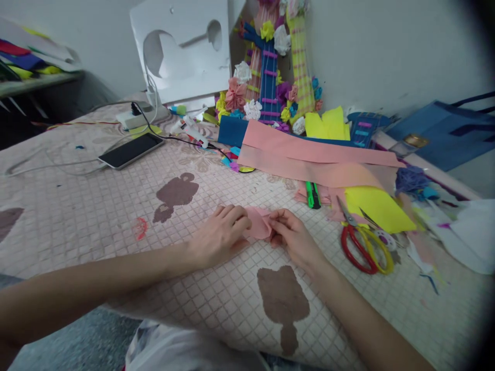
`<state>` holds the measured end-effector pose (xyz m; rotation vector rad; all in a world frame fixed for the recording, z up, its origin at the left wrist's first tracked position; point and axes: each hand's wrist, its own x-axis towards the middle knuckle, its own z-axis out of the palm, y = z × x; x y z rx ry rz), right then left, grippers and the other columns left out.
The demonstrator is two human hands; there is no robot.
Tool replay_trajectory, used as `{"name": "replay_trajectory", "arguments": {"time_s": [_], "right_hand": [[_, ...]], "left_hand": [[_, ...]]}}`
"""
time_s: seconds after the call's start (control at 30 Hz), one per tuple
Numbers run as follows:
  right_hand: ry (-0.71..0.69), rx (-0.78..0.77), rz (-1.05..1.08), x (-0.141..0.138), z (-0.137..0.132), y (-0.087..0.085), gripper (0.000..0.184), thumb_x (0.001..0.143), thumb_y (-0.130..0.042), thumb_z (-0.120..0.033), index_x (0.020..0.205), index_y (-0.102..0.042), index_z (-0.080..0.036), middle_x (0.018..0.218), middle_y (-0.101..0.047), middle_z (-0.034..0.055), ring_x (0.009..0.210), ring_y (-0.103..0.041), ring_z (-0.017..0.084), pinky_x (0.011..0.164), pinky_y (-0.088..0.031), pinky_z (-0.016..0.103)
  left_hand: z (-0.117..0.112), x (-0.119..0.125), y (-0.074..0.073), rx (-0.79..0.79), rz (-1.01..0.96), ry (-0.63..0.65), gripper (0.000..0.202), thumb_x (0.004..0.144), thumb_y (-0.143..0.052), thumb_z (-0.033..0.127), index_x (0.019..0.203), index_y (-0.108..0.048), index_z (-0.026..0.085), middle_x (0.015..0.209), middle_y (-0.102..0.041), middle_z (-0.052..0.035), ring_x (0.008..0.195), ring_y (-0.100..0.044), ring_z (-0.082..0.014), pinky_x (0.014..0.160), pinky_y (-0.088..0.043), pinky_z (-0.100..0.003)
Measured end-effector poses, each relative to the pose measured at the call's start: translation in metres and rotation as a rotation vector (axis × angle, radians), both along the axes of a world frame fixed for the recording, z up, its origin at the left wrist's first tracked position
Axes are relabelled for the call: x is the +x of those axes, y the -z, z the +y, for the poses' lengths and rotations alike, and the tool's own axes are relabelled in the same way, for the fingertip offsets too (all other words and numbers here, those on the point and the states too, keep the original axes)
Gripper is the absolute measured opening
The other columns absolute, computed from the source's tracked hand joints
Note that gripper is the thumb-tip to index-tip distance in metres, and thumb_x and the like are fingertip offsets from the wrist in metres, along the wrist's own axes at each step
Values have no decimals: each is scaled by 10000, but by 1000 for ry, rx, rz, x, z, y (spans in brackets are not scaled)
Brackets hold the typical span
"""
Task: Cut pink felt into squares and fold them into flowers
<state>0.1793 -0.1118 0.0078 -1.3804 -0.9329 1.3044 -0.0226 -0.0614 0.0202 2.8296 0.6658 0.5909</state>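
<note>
A small pink felt piece (pixel 258 224) lies on the quilted pink bedspread (pixel 116 206) between my hands. My left hand (pixel 220 236) is curled over its left edge, fingers bent and pressing on it. My right hand (pixel 292 237) pinches its right edge with thumb and fingertips. Most of the piece is folded or bunched, and part is hidden under my fingers.
Red and yellow scissors (pixel 365 247) lie just right of my right hand. Pink felt strips (pixel 309 154), yellow felt (pixel 377 206), a green marker (pixel 311 195), a glue gun (pixel 191 129), a phone (pixel 131 150) and felt-flower ladders (pixel 270 77) sit farther back.
</note>
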Motion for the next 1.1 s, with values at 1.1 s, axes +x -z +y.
{"name": "replay_trajectory", "arguments": {"time_s": [1.1], "right_hand": [[-327,518,-1090,5,-12,7,71,873,-528,-176,902,-586,-204,917,-581,32,804,-583,150,647,-446,254]], "left_hand": [[13,-7,13,-227,-52,-71,56,826,-562,193,852,-610,181,896,-614,-30,900,-530,-196,798,-352,-347]]}}
